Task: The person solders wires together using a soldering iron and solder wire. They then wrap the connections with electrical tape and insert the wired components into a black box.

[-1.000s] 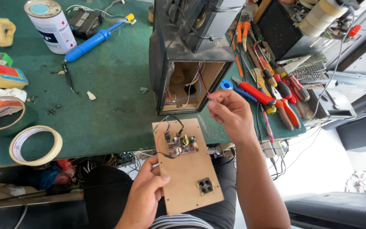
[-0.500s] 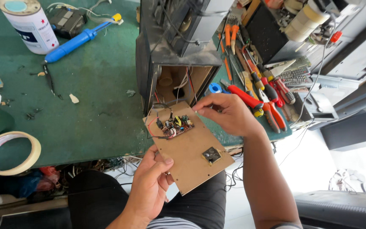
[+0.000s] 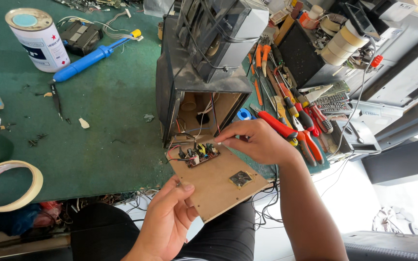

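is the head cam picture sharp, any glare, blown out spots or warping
Head view: sharp on the left hand, the right hand and the wooden panel with its small circuit board; bright even daylight with soft shadows on the green table; floor at lower right blown out nearly white; inside of the open speaker cabinet dim; edges bowed by the wide lens.

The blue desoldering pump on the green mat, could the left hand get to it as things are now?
Probably not straight away: the left hand is holding up the brown board. The mat between it and the blue desoldering pump looks open, with only small scraps.
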